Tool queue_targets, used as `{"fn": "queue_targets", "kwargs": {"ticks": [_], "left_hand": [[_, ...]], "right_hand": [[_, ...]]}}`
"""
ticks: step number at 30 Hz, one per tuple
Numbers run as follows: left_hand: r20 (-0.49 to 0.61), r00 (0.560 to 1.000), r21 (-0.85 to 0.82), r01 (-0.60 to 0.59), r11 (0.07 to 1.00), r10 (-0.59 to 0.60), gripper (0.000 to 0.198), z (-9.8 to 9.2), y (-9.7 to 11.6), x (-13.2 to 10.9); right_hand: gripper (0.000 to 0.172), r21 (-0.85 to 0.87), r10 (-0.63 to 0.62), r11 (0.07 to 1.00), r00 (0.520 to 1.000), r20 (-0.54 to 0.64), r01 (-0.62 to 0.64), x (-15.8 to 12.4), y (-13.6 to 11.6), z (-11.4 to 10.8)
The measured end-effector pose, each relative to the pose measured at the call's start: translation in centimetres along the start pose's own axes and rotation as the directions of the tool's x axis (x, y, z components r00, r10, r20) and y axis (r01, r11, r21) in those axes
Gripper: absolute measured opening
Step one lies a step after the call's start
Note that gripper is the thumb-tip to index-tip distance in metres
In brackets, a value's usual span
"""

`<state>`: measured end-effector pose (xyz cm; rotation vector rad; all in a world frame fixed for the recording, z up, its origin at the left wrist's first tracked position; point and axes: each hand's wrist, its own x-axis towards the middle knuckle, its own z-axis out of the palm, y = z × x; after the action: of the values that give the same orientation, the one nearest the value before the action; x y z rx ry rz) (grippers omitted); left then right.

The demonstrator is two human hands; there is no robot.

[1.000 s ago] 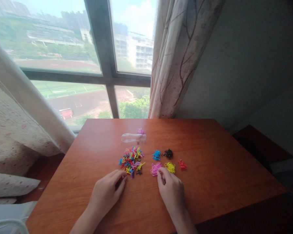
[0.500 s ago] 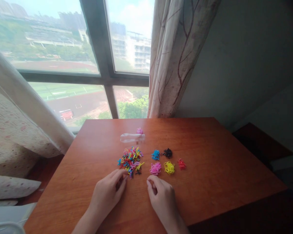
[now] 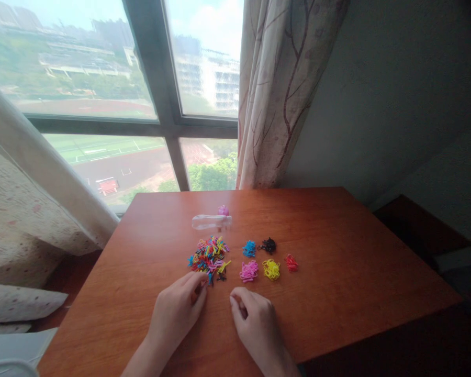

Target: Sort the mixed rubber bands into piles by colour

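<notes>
My left hand (image 3: 179, 305) rests at the near edge of a mixed heap of small coloured elastic bands (image 3: 210, 255), its thumb and forefinger pinched together by the lowest bands. Whatever lies between those fingertips is too small to name. My right hand (image 3: 258, 320) hovers low over the table, closed in a pinch, just below the pink bands (image 3: 248, 270); its fingertips hide anything they hold. Sorted piles lie to the right of the heap: blue bands (image 3: 249, 248), black bands (image 3: 268, 245), yellow bands (image 3: 271, 269) and red bands (image 3: 291, 263).
A clear plastic bottle (image 3: 210, 222) lies on its side behind the heap, with a pink cap (image 3: 223, 210) just beyond it. The brown wooden table (image 3: 357, 283) reaches to the window. Curtains (image 3: 275, 104) hang on both sides.
My right hand has drawn slightly left and toward me, away from the pink bands. My left fingertips have shifted a little right along the heap's edge. The piles look unchanged.
</notes>
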<state>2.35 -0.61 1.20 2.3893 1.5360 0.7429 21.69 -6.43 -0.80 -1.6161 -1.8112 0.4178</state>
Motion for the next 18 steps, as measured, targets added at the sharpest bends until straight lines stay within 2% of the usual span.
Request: {"fn": "queue_targets", "kwargs": {"ticks": [4, 8, 13, 18], "left_hand": [[0.009, 0.998, -0.156, 0.061, 0.986, -0.06, 0.015, -0.2, 0.4, 0.0], [0.076, 0.996, -0.265, 0.065, 0.962, -0.046, 0.015, -0.4, 2.4, 1.7], [0.214, 0.971, -0.213, -0.059, 0.975, 0.106, 0.013, 0.2, 5.3, 5.1], [0.262, 0.947, -0.171, -0.146, 0.974, 0.188, 0.013, 2.1, 6.7, 7.7]], "right_hand": [[0.019, -0.004, -0.007, 1.0, 1.0, 0.009, 0.007, 0.1, -0.2, -0.1], [0.019, -0.03, -0.03, 0.999, 0.999, 0.018, 0.031, -0.1, -0.3, -0.3], [0.021, -0.027, -0.066, 0.997, 0.996, 0.064, 0.068, -0.6, -0.4, -0.4], [0.019, -0.034, -0.086, 0.996, 0.994, 0.065, 0.088, -0.8, -0.2, -0.3]]}}
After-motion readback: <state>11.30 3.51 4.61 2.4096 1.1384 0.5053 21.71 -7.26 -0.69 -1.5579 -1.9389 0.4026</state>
